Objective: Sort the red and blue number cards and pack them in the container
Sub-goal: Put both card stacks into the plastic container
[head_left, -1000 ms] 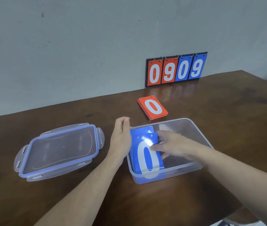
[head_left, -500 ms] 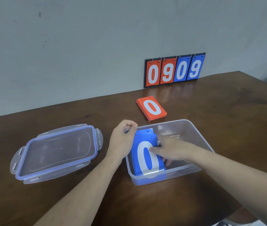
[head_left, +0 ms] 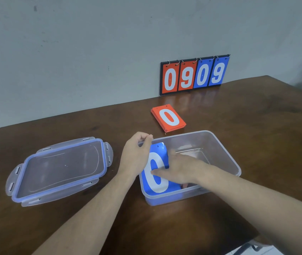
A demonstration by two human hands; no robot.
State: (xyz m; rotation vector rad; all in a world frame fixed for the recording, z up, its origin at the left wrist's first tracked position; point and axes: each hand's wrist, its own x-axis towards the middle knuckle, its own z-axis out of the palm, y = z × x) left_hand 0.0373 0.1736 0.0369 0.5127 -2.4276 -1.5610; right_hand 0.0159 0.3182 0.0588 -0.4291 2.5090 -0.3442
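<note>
A clear plastic container (head_left: 220, 146) stands on the brown table in front of me. A stack of blue number cards (head_left: 156, 161), a white 0 on top, lies in its left half. My right hand (head_left: 181, 170) rests flat on this stack, with the thumb across the 0. My left hand (head_left: 135, 157) is at the container's left rim, its fingers curled over the far-left corner. A stack of red number cards (head_left: 168, 117), also showing a 0, lies on the table just behind the container.
The container's lid (head_left: 60, 168), clear with a blue seal, lies upside up on the table to the left. A flip scoreboard (head_left: 194, 74) reading 0909 leans against the grey wall at the back. The table's near edge runs at lower right.
The blue stack has settled lower and flatter in the container under my right hand. My left hand went from flat against the container's side to curled over its rim.
</note>
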